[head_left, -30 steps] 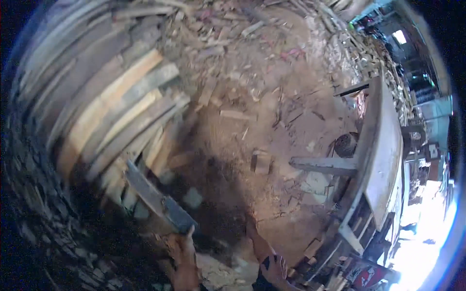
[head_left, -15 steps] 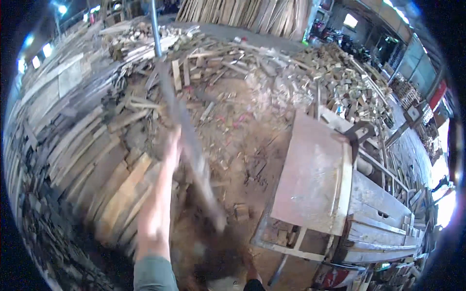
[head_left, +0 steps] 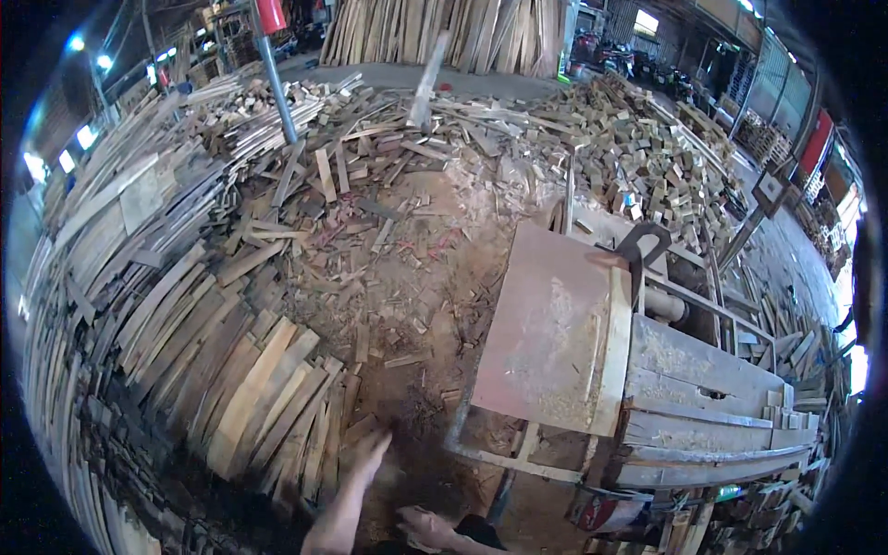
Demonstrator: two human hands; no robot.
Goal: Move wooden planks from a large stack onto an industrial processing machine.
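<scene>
Open left hand being held near boards as plank is being shown far ahead

The left hand (head_left: 375, 455) is being held open, its fingers being stretched forward and nothing being gripped. The right hand (head_left: 424, 524) is being held low, just to the right of the left and nearer the body; its outline is being blurred, and whether its fingers are being curled or spread cannot be told.

Well ahead of both hands, and apart from them, the plank (head_left: 429, 83) is being seen end-up and slightly tilted, against the scrap (head_left: 370, 139); whether it is being touched by the scrap cannot be told.

Near the left hand, on its left, boards (head_left: 264, 375) are being stacked side by side in a curved row. Ahead and to the right of the hands, the table (head_left: 518, 310) is being dusted over with shavings, and a dark metal loop (head_left: 645, 248) is being shown at its far edge. Beyond the table, blocks (head_left: 652, 153) are being heaped. Ahead and to the left of the grip, a pole (head_left: 278, 92) is being surrounded by scrap. Farthest ahead, tall boards (head_left: 453, 35) are being stood in a row.
</scene>
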